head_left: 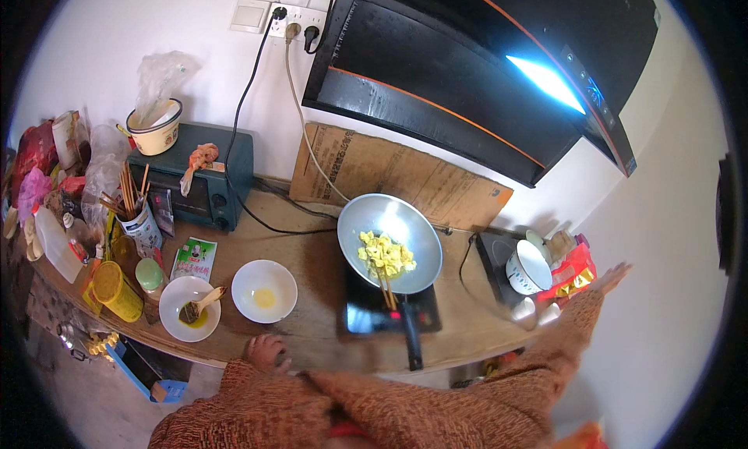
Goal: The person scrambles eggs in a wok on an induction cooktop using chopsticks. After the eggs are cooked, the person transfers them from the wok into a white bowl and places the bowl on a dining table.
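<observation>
My left hand point(267, 353) is at the counter's front edge, below a white bowl point(265, 291) with a little yellow liquid in it. Its fingers are loosely bent, with nothing visible in them. Far to the right, my right hand point(614, 279) is stretched out empty, fingers extended, beside a red packet point(576, 271). Between the hands, a frying pan point(353, 223) sits on a black induction cooker point(366, 321), its black handle pointing toward me. Yellow pieces that look like scrambled egg point(385, 254) lie in it, and chopsticks point(389, 297) lean across its near rim.
At left, another white bowl point(173, 324) holds a brush and dark oil, near a yellow canister point(117, 291) and green packet point(195, 259). A toaster oven point(226, 168) stands behind. An enamel pot point(530, 270) is at right. The range hood point(436, 83) overhangs the cardboard point(327, 160).
</observation>
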A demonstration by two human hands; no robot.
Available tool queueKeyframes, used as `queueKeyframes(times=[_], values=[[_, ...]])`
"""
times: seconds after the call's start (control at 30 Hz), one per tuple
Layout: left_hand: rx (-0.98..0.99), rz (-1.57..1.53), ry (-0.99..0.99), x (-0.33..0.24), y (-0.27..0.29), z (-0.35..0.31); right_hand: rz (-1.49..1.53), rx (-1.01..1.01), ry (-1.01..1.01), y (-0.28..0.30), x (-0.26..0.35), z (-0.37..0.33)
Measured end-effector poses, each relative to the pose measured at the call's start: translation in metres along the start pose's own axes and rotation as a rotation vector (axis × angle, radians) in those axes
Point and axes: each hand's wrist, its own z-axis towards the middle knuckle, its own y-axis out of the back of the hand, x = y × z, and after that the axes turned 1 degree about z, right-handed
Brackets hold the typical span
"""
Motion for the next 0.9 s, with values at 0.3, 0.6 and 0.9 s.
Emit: queueKeyframes(times=[0.3,0.6,0.9], values=[[0.037,0.079,-0.028,-0.008,0.008,0.007,0.221,0.537,0.504,-0.291,0.172,0.017],[0.024,0.060,-0.036,0.005,0.024,-0.001,0.452,1.949,0.845,-0.281,0.324,-0.332],[-0.037,0.030,-0.060,0.008,-0.003,-0.001,0.494,1.907,-0.005,-0.199,0.241,-0.234]])
